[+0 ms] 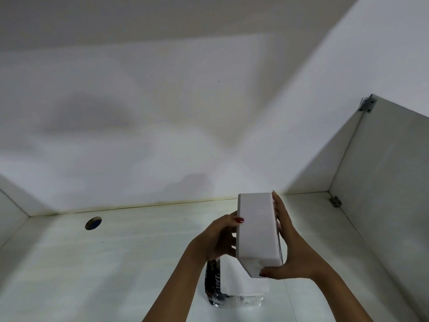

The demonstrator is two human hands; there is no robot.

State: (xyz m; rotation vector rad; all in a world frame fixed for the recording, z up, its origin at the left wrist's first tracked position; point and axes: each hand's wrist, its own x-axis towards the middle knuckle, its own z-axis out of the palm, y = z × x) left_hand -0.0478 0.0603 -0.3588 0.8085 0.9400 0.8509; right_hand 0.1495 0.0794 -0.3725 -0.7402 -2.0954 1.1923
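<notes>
A plain white box (pixel 257 228) is held up above the white table (pixel 92 263), its long side pointing away from me. My left hand (pixel 220 238) grips its left side, thumb on the top edge, fingers curled underneath. My right hand (pixel 292 252) holds the right side, fingers stretched along that face and thumb hooked under the near corner. Below the box, on the table, lies a clear plastic wrapper (pixel 236 296) with a dark printed strip (pixel 212 282) along its left edge.
A round cable hole (pixel 93 223) is cut in the table near the back wall at the left. A grey side panel (pixel 383 194) with metal brackets walls off the right. A low white partition (pixel 11 212) bounds the left.
</notes>
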